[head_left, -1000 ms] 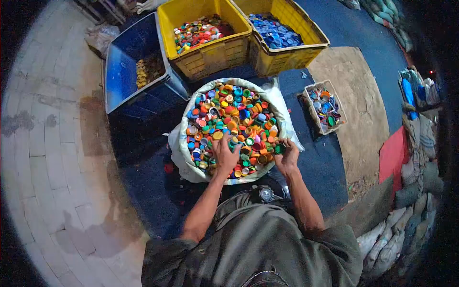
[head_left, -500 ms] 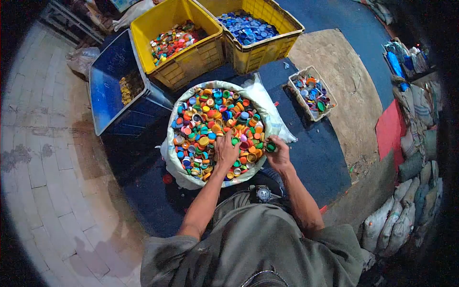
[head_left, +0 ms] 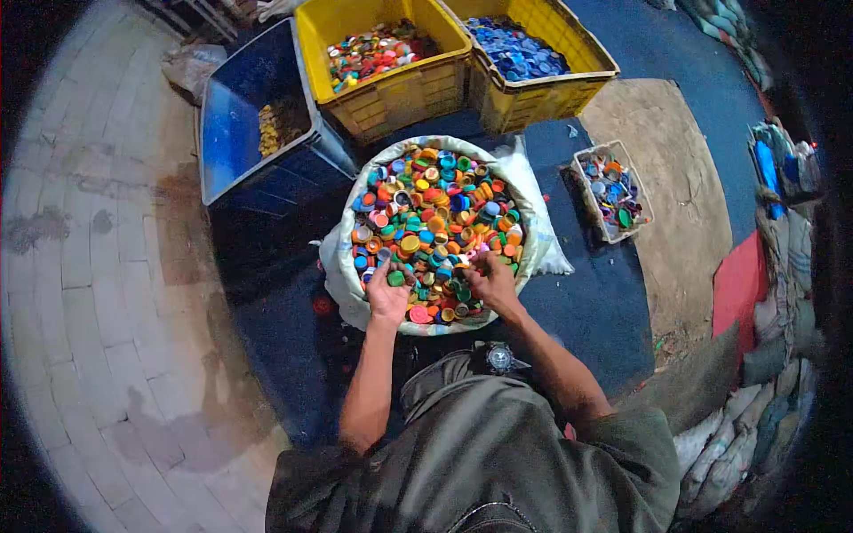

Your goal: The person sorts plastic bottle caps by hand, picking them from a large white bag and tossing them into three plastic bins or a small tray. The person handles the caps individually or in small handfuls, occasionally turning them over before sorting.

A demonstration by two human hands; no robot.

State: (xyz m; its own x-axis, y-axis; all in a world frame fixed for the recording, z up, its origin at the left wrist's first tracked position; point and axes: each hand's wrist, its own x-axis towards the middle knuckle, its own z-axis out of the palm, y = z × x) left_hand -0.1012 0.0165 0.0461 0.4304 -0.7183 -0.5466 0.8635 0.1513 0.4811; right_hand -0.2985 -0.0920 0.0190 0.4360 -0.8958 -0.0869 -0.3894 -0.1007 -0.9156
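- L hand (head_left: 388, 298): ctr of frame, over the near-left part of the open sack (head_left: 336, 266). I see grip curled round a green cap (head_left: 395, 278), palm partly up; a greyish cap (head_left: 383, 255) shows at the fingertips, can't tell if held.
- R hand (head_left: 494, 284): just right of L hand, apart from it, back of hand toward cam. Fingers bent down at the loose caps (head_left: 432, 216); can't tell if grip is open, closed or on a cap.
- Loose caps: mixed colors (orange, red, green, blue, yellow, etc.), heaped inside the sack, ctr. Sack is whitish, rim rolled outward, standing on dark blue floor covering (head_left: 591, 306).
- Upper L: blue bin (head_left: 213, 147), some yellowish pcs inside.
- Top ctr: yellow bin (head_left: 391, 98) w/ mixed caps, mostly red/white/orange; beside it, to the right, second yellow bin (head_left: 542, 102) w/ blue caps.
- Upper R of ctr: small white basket (head_left: 613, 238), assorted small pcs inside, near brown sheet (head_left: 680, 195).
- R edge: red sheet (head_left: 739, 289); filled sacks (head_left: 724, 453) lower R.
- Lower ctr: round watch-like item (head_left: 499, 357) at person's waist.
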